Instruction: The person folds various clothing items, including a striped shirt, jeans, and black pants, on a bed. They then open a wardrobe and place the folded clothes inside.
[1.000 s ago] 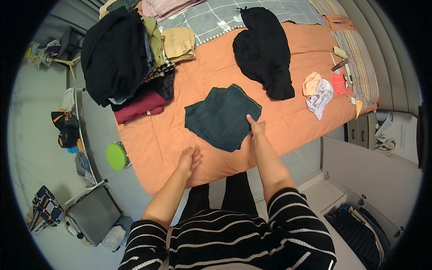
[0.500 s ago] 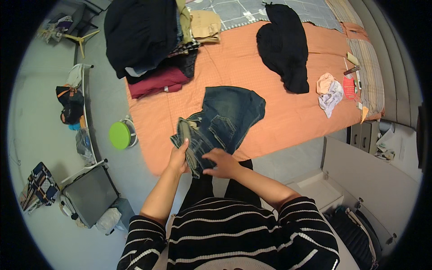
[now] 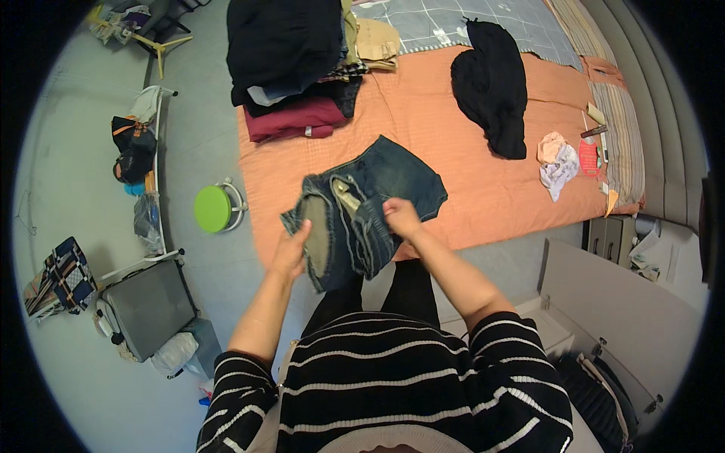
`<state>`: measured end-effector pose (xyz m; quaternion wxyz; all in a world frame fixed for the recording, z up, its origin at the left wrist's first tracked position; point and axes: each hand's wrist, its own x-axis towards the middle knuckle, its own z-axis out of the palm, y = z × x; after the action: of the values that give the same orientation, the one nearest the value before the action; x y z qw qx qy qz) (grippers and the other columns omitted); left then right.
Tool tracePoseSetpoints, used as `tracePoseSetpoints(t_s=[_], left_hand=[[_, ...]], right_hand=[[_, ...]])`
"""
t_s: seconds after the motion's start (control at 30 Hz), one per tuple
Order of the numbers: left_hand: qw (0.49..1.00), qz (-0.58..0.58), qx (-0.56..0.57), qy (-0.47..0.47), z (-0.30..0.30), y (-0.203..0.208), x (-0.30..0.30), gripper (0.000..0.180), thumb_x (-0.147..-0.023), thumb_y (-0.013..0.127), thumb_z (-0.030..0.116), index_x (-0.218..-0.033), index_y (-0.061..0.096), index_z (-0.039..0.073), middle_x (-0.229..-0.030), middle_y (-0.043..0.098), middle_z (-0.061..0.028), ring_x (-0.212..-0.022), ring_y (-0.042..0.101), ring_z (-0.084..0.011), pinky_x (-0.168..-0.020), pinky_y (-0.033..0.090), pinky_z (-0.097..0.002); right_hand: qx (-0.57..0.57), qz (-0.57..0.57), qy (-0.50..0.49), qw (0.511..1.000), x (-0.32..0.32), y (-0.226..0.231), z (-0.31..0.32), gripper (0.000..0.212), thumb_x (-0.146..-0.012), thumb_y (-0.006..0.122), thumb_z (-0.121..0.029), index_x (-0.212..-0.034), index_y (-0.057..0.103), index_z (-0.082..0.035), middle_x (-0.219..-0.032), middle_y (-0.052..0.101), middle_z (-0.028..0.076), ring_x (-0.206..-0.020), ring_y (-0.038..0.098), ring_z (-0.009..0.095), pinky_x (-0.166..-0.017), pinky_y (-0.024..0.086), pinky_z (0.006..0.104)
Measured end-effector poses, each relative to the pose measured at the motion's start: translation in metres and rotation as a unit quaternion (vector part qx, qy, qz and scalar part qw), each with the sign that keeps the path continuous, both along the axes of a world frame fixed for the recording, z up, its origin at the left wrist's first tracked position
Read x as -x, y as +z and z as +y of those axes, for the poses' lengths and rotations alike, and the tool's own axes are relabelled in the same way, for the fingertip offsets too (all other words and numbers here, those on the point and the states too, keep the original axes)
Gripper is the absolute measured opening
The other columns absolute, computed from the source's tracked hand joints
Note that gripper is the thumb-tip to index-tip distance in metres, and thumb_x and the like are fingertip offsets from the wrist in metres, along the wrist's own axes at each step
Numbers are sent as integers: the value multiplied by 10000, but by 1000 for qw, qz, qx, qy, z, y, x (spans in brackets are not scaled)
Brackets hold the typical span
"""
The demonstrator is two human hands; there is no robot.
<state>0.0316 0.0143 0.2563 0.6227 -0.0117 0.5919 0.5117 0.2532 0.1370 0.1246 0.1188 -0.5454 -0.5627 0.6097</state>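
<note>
Gap beyond jeans (image 3: 379,175) (clothes pile (image 3: 291,64) left)

Home, bedroom. Giveaway: big bed (image 3: 415,98) with orange bedspread, grey checked quilt (image 3: 491,15) at far side, striped bedding (image 3: 618,143) along a padded grey headboard (image 3: 655,98). Personal clothes piled on it: clothes stack (image 3: 287,53), loose black garment (image 3: 495,87). Bedside cabinet (image 3: 619,234) with handles just beyond the bed's right corner. Left side also domestic: round green stool (image 3: 213,209) on grey floor (image 3: 198,143), white metal rack (image 3: 160,189) hung with bags, grey suitcase (image 3: 147,309) near pale wall (image 3: 64,158). Lower right, dark bulky item (image 3: 600,400), possibly a backpack; rim distortion makes it unclear.
</note>
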Motion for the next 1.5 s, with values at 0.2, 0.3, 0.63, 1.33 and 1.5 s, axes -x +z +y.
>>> tracePoseSetpoints(t_s=[0.2,0.3,0.63,1.33,1.5], left_hand=[[986,162,-36,32,-19,-9,94,454,-862,656,253,-1188,507,-25,-1067,613,-128,-919,614,-237,-804,510,-373],[979,194,-12,59,-45,-10,150,458,-858,656,284,-1198,526,5,-1089,617,-115,-937,613,-224,-812,505,-363],[920,352,134,111,-80,-107,231,208,-908,523,97,-1093,585,28,-938,627,-46,-809,576,-129,-684,454,-257],[651,633,80,-412,82,-174,35,744,-755,719,189,-1390,340,102,-1422,346,-184,-1303,334,-345,-1079,288,-409],[568,647,53,-506,120,-145,-8,899,-692,773,196,-1432,264,142,-1480,262,-110,-1364,234,-323,-1100,205,-532]], right_hand=[[222,86,-151,959,-79,39,69,234,-757,425,-20,-909,571,-122,-675,510,18,-516,459,118,-450,400,271],[186,100,-222,952,-171,66,100,303,-760,397,31,-1004,530,-90,-759,531,-1,-487,412,94,-436,357,218],[33,-243,-558,792,-379,-81,100,199,-797,522,-118,-957,567,-9,-738,580,92,-567,557,211,-465,456,366],[-244,-281,182,910,-136,-64,168,368,-649,660,-96,-1013,617,-70,-1050,621,130,-1086,531,314,-930,394,437],[-341,-178,-102,917,-285,14,95,396,-596,607,56,-983,627,-23,-1008,590,136,-1082,499,328,-940,406,391]])
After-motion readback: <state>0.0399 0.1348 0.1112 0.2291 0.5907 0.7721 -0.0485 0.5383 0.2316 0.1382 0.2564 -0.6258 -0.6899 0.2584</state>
